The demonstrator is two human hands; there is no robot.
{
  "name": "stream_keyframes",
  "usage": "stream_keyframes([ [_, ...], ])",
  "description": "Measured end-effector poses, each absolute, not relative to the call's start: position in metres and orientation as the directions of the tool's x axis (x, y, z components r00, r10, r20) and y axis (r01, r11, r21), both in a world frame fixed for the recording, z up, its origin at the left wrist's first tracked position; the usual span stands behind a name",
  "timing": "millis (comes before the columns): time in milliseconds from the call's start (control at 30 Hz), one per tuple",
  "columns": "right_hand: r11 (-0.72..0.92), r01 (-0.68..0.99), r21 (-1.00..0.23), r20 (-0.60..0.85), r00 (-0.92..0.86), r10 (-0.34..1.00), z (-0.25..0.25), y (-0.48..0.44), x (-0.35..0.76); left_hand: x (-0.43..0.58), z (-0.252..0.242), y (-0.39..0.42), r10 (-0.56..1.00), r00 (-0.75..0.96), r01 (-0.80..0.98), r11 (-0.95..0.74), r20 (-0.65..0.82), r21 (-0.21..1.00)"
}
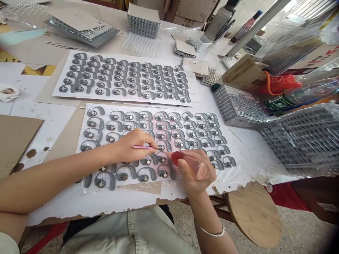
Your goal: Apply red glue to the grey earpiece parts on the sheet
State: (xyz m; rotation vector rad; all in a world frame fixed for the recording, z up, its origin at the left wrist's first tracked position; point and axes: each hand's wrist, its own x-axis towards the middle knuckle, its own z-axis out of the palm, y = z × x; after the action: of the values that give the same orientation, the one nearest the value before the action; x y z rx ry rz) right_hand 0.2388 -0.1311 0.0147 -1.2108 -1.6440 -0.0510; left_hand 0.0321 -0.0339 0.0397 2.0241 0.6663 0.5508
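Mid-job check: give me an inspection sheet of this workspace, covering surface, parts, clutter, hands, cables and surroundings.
Surface: white paper covering, front edge ragged; brown stains at left.
Parts: grey ear-hook pieces in rows on a front sheet, pink-tinged midway, and a rear sheet.
Clutter: stacked clear trays at rear; green-labelled plastic bottle at right; cardboard piece at left.
Left hand: holds a slim pink tool over the front sheet.
Right hand: grips a squeeze bottle with red contents.
Cables: nothing seen.
Surroundings: round wooden stool, speckled floor.
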Motion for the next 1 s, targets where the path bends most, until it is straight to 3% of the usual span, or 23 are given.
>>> stream_keyframes([
  [733, 0.454, 0.719, -0.527, 0.736, 0.118, 0.667, 0.012, -0.130, 0.235, 0.028, 0.034, -0.034, 0.641, 0.755, 0.243, -0.466, 0.135, 0.851],
  [833, 0.470, 0.561, -0.682, 0.691, 0.284, 0.665, 0.015, -0.127, 0.240, 0.026, 0.035, -0.034, 0.603, 0.780, 0.223, -0.517, 0.167, 0.827],
  [933, 0.483, 0.253, -0.838, 0.539, 0.519, 0.664, 0.020, -0.123, 0.266, 0.027, 0.041, -0.033, 0.533, 0.828, 0.199, -0.570, 0.174, 0.797],
  [1000, 0.483, 0.078, -0.872, 0.435, 0.573, 0.694, 0.026, -0.125, 0.292, 0.028, 0.050, -0.033, 0.518, 0.844, 0.210, -0.556, 0.138, 0.805],
])
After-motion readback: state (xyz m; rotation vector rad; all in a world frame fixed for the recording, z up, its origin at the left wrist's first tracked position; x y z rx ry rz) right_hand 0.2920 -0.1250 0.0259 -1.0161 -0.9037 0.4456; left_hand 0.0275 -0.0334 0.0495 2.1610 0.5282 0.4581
